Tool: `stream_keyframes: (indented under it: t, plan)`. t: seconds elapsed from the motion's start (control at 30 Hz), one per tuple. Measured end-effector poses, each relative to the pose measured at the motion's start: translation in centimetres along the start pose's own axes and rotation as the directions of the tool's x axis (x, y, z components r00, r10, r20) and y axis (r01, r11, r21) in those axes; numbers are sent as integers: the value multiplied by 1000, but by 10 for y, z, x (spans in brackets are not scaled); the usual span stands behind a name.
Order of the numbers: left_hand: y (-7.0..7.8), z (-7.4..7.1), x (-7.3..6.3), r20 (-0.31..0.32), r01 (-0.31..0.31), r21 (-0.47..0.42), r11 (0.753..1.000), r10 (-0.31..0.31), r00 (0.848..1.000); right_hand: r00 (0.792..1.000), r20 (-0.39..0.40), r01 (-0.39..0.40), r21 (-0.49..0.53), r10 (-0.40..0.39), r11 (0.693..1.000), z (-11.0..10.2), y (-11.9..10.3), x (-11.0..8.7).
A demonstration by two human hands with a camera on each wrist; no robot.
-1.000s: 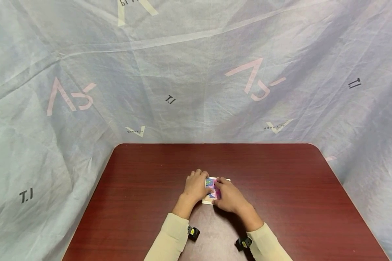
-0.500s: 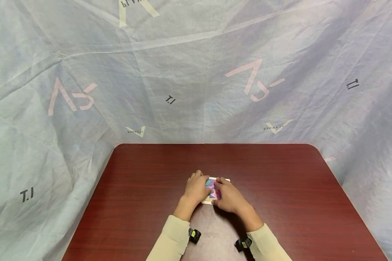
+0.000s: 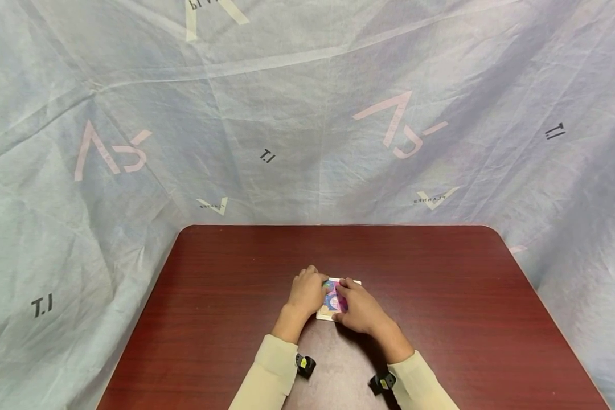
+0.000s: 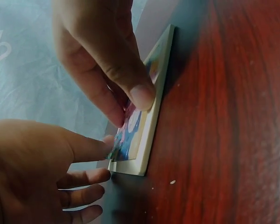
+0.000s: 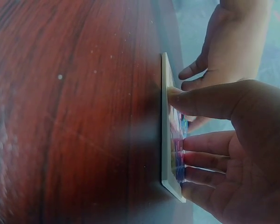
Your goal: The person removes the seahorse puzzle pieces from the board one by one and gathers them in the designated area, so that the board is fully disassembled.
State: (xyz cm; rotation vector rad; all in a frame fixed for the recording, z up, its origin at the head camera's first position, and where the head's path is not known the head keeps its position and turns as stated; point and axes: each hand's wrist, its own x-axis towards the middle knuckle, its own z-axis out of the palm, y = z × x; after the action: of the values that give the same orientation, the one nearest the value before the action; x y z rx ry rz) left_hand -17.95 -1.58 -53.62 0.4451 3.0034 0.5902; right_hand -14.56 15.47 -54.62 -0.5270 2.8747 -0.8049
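A flat board (image 3: 326, 317) with a white border and a colourful picture (image 3: 333, 304) lies on the table. My left hand (image 3: 306, 295) is at the board's left side. In the left wrist view its thumb and a fingertip pinch the greenish edge (image 4: 113, 153) of the picture, which stands slightly proud of the border, while the other fingers spread below. My right hand (image 3: 361, 310) covers the right part of the board. In the right wrist view its thumb (image 5: 177, 97) presses the near border and its outstretched fingers (image 5: 207, 161) rest on the picture.
The dark red wooden table (image 3: 225, 256) has rounded far corners. Pale grey cloth (image 3: 287, 188) with printed letters hangs behind it and along both sides. Small white specks (image 4: 172, 182) lie near the board. A black wrist camera (image 3: 305, 365) sits at each cuff.
The left thumb has drawn back from over the middle of the picture to its left edge, uncovering more of the print. The right hand and the board have stayed in place.
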Motion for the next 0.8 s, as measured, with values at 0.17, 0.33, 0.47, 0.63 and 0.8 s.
stream_keyframes:
  t: [0.17, 0.33, 0.47, 0.63, 0.8]
  plan:
    - [0, 0, 3, -9, -3, -1, 1000, 3, 1000, 1000, 0, 1, 3, -1, 1000, 2, 1, 0]
    - [0, 0, 4, -20, -9, -26, 1000, 8, 1000, 1000, -1, -3, 5, 3, 1000, 2, 2, 0]
    - [-1, 2, 5, -20, -4, -32, 999, 4, 1000, 1000, 1, 2, 11, -2, 1000, 2, 1, -1]
    - [-1, 2, 5, -23, 5, -51, 999, -6, 1000, 999, -15, 31, 1, -31, 1000, 1, 1, -2]
    - [0, 2, 5, -52, -3, -85, 996, -1, 999, 999, -21, 41, -23, -41, 999, 1, 2, -2]
